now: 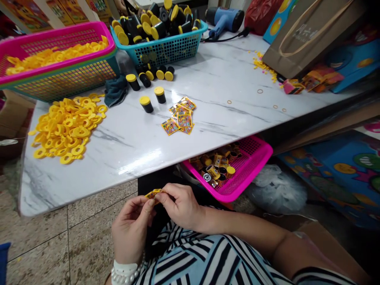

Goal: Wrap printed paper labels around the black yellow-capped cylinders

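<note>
Below the table edge, over my lap, my left hand [132, 227] and my right hand [179, 206] both pinch one small yellow sticker label [153, 193] between their fingertips. A loose stack of the same stickers [179, 115] lies on the white marble table [222, 79]. Two black tubes with yellow caps [152, 99] stand upright just left of that stack. A heap of yellow plastic rings [67, 127] covers the table's left side.
A pink basket of yellow rings [56, 55] and a teal basket of capped black tubes [160, 29] stand at the back. Another pink basket [237, 170] with labelled tubes sits under the table. A blue heat gun [224, 18], a paper bag [308, 35] and rubber bands [259, 91] lie at right.
</note>
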The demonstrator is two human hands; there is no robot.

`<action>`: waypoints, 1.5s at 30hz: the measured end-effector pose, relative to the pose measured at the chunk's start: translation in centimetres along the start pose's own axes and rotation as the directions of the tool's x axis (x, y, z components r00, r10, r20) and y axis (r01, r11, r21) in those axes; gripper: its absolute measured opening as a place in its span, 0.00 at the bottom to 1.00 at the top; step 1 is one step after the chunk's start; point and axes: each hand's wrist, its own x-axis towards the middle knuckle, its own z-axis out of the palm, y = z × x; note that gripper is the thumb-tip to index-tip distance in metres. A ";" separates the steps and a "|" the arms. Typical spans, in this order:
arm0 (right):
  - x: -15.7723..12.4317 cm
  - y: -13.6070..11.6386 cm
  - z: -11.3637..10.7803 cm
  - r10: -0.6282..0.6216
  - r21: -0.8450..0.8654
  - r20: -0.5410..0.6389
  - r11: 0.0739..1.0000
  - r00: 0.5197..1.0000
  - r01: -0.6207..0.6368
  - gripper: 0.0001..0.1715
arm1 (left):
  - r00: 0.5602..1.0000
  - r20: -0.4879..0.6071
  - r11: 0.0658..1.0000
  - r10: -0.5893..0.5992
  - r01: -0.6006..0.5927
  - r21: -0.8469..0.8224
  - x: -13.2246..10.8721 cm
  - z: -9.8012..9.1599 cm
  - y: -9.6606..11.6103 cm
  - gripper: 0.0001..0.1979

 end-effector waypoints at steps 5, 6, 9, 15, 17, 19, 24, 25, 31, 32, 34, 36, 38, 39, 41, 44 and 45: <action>-0.3 0.6 0.4 -0.026 -0.096 0.019 0.995 0.999 0.027 0.16 | 0.999 -0.054 0.999 -0.007 0.004 -0.051 -0.2 -0.1 0.4 0.17; -0.3 0.6 0.5 -0.022 -0.109 0.023 0.994 0.999 0.024 0.16 | 0.998 -0.053 0.998 -0.020 0.017 -0.060 -0.2 -0.1 0.5 0.18; -0.6 0.7 0.8 -0.020 -0.095 0.015 0.995 1.000 0.021 0.15 | 0.997 -0.043 0.993 -0.067 0.062 -0.096 -0.1 -0.1 0.5 0.21; -0.6 0.6 1.1 -0.044 -0.088 0.018 0.995 0.999 0.046 0.17 | 0.984 -0.013 0.961 -0.180 0.174 -0.214 0.1 -0.2 0.8 0.24; -0.5 0.5 1.2 -0.048 -0.079 0.023 0.996 0.999 0.050 0.16 | 0.978 0.007 0.943 -0.210 0.204 -0.263 0.0 -0.2 0.9 0.25; -0.4 0.4 1.2 -0.047 -0.067 0.020 0.997 0.999 0.048 0.16 | 0.970 0.013 0.929 -0.242 0.236 -0.286 0.0 -0.2 0.9 0.25; -0.1 0.4 1.4 -0.035 -0.069 -0.005 0.997 0.999 0.035 0.15 | 0.941 0.014 0.893 -0.339 0.326 -0.311 0.1 -0.2 0.3 0.25; -0.1 0.3 1.4 -0.037 -0.076 0.000 0.996 0.999 0.037 0.15 | 0.936 0.028 0.883 -0.352 0.341 -0.323 0.2 -0.2 0.2 0.24; 1.4 -2.4 -2.3 -0.209 -0.102 0.057 0.971 0.976 0.214 0.11 | 0.956 0.134 0.891 -0.261 0.292 -0.348 1.1 -0.5 1.6 0.17; 2.1 -2.8 -3.9 -0.265 -0.140 0.014 0.954 0.964 0.265 0.10 | 0.957 0.153 0.890 -0.247 0.287 -0.354 1.3 -0.6 2.0 0.17; 4.3 -3.0 -7.4 -0.348 -0.304 -0.129 0.905 0.929 0.297 0.09 | 0.950 0.196 0.874 -0.242 0.301 -0.380 1.7 -0.6 2.7 0.18; 7.7 -2.1 -11.0 -0.365 -0.481 -0.294 0.855 0.884 0.193 0.12 | 0.931 0.272 0.851 -0.244 0.340 -0.400 2.3 -0.6 3.4 0.18; 11.7 -0.7 -13.9 -0.340 -0.557 -0.371 0.826 0.864 0.086 0.12 | 0.910 0.351 0.838 -0.220 0.360 -0.410 3.0 -0.4 4.0 0.17; 13.6 -0.1 -14.9 -0.322 -0.580 -0.378 0.813 0.868 0.049 0.13 | 0.902 0.383 0.837 -0.202 0.361 -0.410 3.3 -0.2 4.3 0.17; 16.4 0.5 -16.1 -0.308 -0.618 -0.367 0.786 0.878 0.018 0.14 | 0.894 0.418 0.838 -0.159 0.347 -0.422 3.7 -0.1 4.9 0.16; 16.7 -0.4 -16.9 -0.362 -0.653 -0.335 0.755 0.870 0.062 0.13 | 0.901 0.421 0.828 -0.105 0.314 -0.465 3.9 -0.2 5.0 0.15; 15.8 -1.0 -17.1 -0.385 -0.651 -0.332 0.754 0.861 0.086 0.13 | 0.906 0.412 0.823 -0.095 0.304 -0.480 3.9 -0.4 4.8 0.15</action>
